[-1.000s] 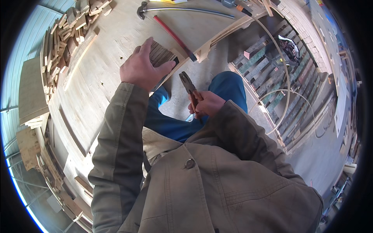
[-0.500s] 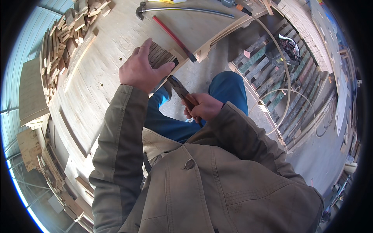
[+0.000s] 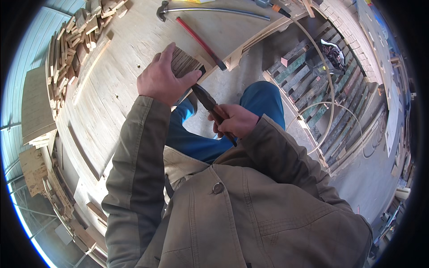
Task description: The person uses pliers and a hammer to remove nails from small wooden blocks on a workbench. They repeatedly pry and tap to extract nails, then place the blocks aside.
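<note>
A piece of wood with dark parallel grooves (image 3: 182, 63) lies at the edge of the plywood tabletop (image 3: 129, 76). My left hand (image 3: 161, 79) grips it, fingers over its far left side and thumb across its near right corner. In my right hand (image 3: 239, 120) is a pair of pliers (image 3: 203, 97) with dark jaws and reddish-brown handles, my fingers wrapped round the handles. The jaws point up and left, close below my left thumb and the wood's near edge. Whether they touch the wood, I cannot tell.
Beyond the wood lie a red bar (image 3: 201, 43) and a claw hammer (image 3: 214, 11). Scrap wood (image 3: 73, 49) is heaped at the far left. A slatted pallet (image 3: 321, 89) with a pale hose (image 3: 331, 96) stands to the right. My blue-clad knee (image 3: 263, 105) is beside the table.
The pliers have turned in my right hand, so their jaws now show more edge-on, and the tip sits slightly higher. My left hand and the grooved wood have hardly moved.
</note>
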Demonstrator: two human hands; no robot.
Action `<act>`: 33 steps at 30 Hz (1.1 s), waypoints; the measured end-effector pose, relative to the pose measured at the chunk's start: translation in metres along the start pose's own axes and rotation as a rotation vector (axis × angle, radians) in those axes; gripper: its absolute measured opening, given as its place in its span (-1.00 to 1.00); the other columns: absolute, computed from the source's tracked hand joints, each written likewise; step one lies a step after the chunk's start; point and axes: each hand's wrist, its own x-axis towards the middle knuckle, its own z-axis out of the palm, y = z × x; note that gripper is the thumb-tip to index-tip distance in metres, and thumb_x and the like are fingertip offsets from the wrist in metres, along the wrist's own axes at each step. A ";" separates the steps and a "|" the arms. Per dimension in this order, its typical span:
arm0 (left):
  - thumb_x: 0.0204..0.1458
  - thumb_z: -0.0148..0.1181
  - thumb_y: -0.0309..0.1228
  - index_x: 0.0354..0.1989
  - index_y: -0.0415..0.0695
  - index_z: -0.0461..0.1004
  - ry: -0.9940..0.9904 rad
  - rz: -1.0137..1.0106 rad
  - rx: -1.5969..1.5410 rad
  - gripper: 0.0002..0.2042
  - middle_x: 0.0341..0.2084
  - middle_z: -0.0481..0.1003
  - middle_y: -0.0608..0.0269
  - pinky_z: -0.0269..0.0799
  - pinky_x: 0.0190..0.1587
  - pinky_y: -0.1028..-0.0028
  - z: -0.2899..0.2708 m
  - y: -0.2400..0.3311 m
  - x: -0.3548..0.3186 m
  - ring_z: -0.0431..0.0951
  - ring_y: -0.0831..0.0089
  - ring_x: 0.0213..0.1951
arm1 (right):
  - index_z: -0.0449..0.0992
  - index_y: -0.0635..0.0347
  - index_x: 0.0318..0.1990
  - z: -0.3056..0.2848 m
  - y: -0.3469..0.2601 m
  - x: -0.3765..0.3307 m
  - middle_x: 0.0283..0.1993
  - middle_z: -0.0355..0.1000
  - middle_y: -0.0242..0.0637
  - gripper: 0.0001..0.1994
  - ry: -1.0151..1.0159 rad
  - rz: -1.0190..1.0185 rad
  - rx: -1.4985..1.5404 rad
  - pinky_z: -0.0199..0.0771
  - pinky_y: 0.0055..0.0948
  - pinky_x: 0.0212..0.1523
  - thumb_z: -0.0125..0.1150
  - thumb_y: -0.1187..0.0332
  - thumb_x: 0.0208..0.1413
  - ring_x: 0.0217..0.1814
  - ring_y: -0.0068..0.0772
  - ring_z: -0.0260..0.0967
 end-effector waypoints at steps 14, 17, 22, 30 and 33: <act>-0.07 0.51 0.07 0.39 -0.16 0.38 0.014 0.013 0.013 -0.13 0.17 0.55 -0.10 0.54 0.18 0.11 0.001 -0.002 0.000 0.61 0.00 0.16 | 0.49 0.27 -0.09 -0.001 0.041 0.003 -0.34 0.46 -0.35 -0.83 0.071 -0.006 -0.202 0.45 -0.46 -0.33 0.27 0.46 0.20 -0.38 -0.52 0.41; -0.07 0.51 0.06 0.39 -0.15 0.38 0.013 0.015 0.020 -0.13 0.17 0.55 -0.09 0.54 0.19 0.12 0.002 -0.002 0.000 0.61 0.00 0.16 | 0.49 0.28 -0.10 -0.010 0.046 0.003 -0.32 0.46 -0.33 -0.84 0.131 0.031 -0.271 0.45 -0.45 -0.34 0.24 0.49 0.20 -0.37 -0.50 0.42; -0.07 0.52 0.06 0.39 -0.14 0.38 0.028 0.025 0.012 -0.14 0.16 0.55 -0.07 0.54 0.18 0.12 0.001 -0.001 0.000 0.61 0.01 0.16 | 0.48 0.29 -0.11 -0.021 0.036 -0.002 -0.26 0.47 -0.27 -0.84 0.100 0.085 -0.266 0.47 -0.42 -0.33 0.21 0.52 0.17 -0.36 -0.47 0.42; -0.06 0.52 0.05 0.37 -0.12 0.39 0.017 0.010 0.002 -0.15 0.16 0.55 -0.07 0.55 0.17 0.12 0.002 -0.002 0.000 0.62 0.02 0.15 | 0.47 0.28 -0.15 -0.018 0.031 -0.003 -0.27 0.44 -0.31 -0.87 0.161 0.117 -0.176 0.44 -0.43 -0.33 0.20 0.53 0.15 -0.38 -0.47 0.38; -0.06 0.52 0.05 0.37 -0.14 0.39 0.019 0.017 0.007 -0.15 0.16 0.55 -0.08 0.55 0.18 0.12 0.002 -0.002 0.000 0.62 0.01 0.15 | 0.47 0.27 -0.15 -0.019 0.033 0.003 -0.28 0.43 -0.32 -0.87 0.170 0.080 -0.162 0.43 -0.43 -0.34 0.21 0.52 0.15 -0.38 -0.48 0.37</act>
